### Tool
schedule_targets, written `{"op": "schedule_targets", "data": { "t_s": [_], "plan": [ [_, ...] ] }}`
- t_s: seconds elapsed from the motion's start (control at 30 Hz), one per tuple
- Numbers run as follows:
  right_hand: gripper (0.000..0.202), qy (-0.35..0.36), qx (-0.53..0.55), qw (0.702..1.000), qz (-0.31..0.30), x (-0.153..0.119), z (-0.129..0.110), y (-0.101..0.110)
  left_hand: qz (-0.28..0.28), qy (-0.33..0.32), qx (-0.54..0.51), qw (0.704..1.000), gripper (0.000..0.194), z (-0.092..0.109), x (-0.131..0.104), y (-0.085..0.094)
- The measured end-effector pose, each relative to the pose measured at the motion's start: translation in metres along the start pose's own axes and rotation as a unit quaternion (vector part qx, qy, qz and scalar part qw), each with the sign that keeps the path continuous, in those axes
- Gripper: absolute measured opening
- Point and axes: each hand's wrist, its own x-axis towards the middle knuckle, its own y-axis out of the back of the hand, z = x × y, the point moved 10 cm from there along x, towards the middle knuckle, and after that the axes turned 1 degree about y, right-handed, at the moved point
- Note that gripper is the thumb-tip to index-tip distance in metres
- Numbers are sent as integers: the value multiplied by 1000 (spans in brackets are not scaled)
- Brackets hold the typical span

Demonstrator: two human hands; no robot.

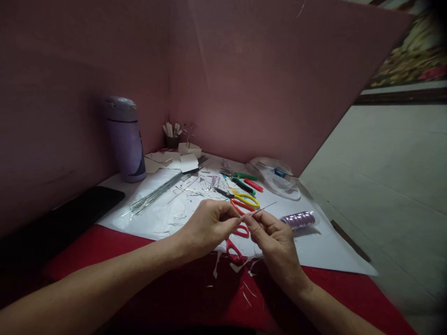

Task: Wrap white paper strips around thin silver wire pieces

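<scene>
My left hand [207, 225] and my right hand [274, 237] meet above the table, both pinching a thin silver wire [263, 208] that points up to the right. Beneath them lie red-handled scissors [237, 242] on a white paper sheet [324, 246]. A spool of lilac thread [299, 219] lies just right of my right hand. Yellow-handled scissors [246, 199] rest just beyond my fingers.
A bundle of silver wires [157, 191] lies at left, near a lilac flask [125, 138] and a black flat object [70, 211]. Green and red tools [248, 181], a clear plastic bag [275, 179], paper scraps and a small cup of sticks [172, 135] sit by the pink walls. Red cloth [195, 298] covers the table.
</scene>
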Motion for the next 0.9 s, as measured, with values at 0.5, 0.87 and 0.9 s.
{"op": "schedule_targets", "data": {
  "t_s": [0.5,0.87,0.9],
  "plan": [
    [24,6,-5,1000,-3,0,5,-1,-19,77,-119,990,18,-20,2,-7],
    [18,-11,29,999,-16,-2,11,-8,48,64,-90,993,13,-12,1,10],
    [18,-3,11,1000,-21,-4,8,-9,54,53,-79,994,13,-11,2,12]
  ]
}}
